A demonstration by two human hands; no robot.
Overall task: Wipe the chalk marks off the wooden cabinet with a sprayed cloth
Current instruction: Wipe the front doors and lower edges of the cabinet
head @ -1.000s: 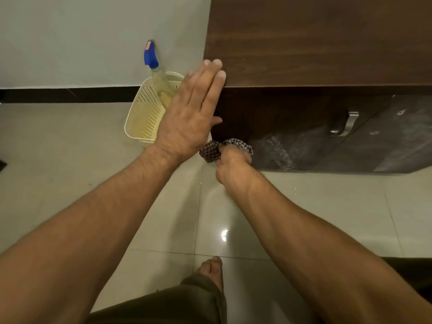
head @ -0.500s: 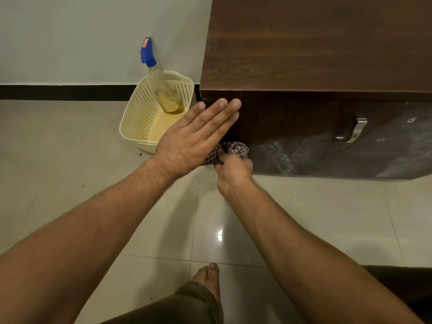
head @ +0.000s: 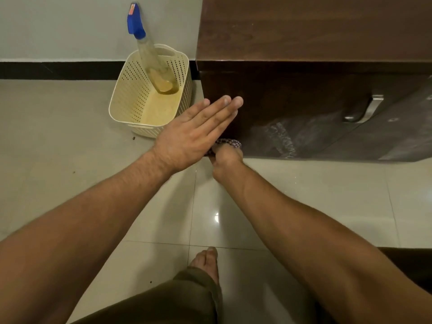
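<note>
1. Right hand clenches the checked cloth, low at the bottom-left corner of the cabinet.
2. Left hand lies flat just above, fingers straight, tips at the cabinet front.
3. Chalk marks sit to the right of the cloth, so the sweep likely runs rightward.
4. Farther back, the spray bottle leans in the basket.

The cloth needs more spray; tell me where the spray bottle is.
Head view, upper left: the spray bottle leans in the cream perforated basket on the floor, beside the left end of the wooden cabinet.
</note>
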